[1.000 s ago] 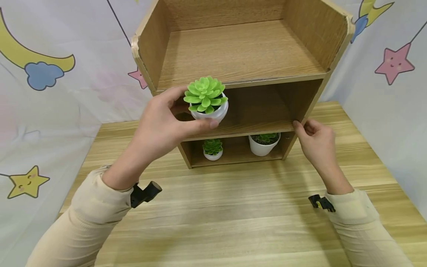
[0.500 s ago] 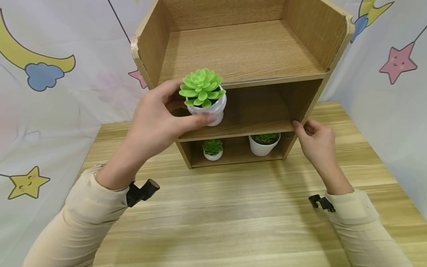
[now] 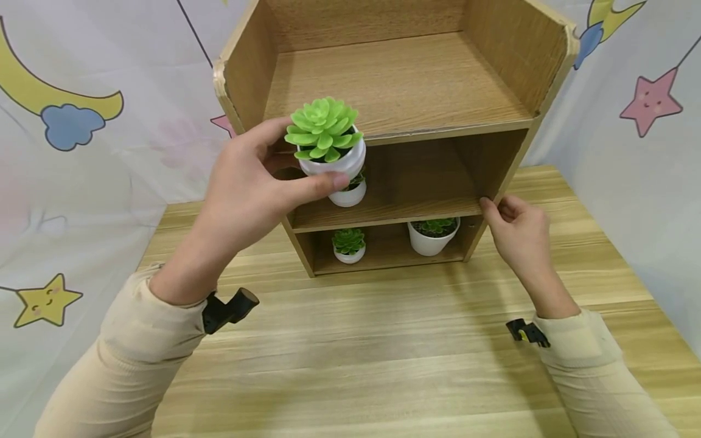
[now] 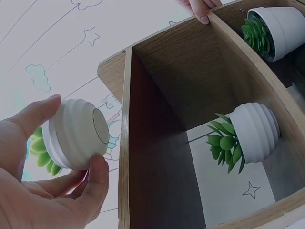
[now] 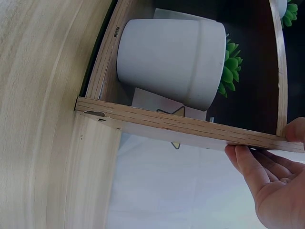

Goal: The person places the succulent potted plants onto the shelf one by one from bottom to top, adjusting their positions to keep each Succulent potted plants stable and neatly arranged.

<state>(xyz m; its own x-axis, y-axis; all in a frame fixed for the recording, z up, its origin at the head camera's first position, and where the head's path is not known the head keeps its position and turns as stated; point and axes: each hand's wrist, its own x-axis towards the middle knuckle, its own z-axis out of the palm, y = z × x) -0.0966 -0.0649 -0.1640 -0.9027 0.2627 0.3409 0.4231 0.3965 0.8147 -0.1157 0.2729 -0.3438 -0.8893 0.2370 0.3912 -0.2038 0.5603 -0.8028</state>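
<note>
My left hand point(image 3: 249, 182) holds a small white pot with a bright green succulent point(image 3: 324, 131), thumb and fingers on the pot's sides. It is raised in front of the top board of a wooden shelf point(image 3: 394, 85). The left wrist view shows the ribbed underside of the held pot point(image 4: 78, 136). Behind it, on the middle level, stands another potted succulent point(image 3: 349, 194), partly hidden in the head view. My right hand point(image 3: 517, 225) pinches the shelf's right side panel, its thumb on the front edge and fingers on the outer face.
On the bottom level are a small potted succulent point(image 3: 349, 246) at left and a larger white pot point(image 3: 429, 243) at right. The shelf stands on a wood-grain table point(image 3: 350, 340). A white cloth with printed stars point(image 3: 652, 100) hangs around it.
My left hand has moved up and left with the held succulent, uncovering part of the pot on the middle level. My right hand stays at the side panel.
</note>
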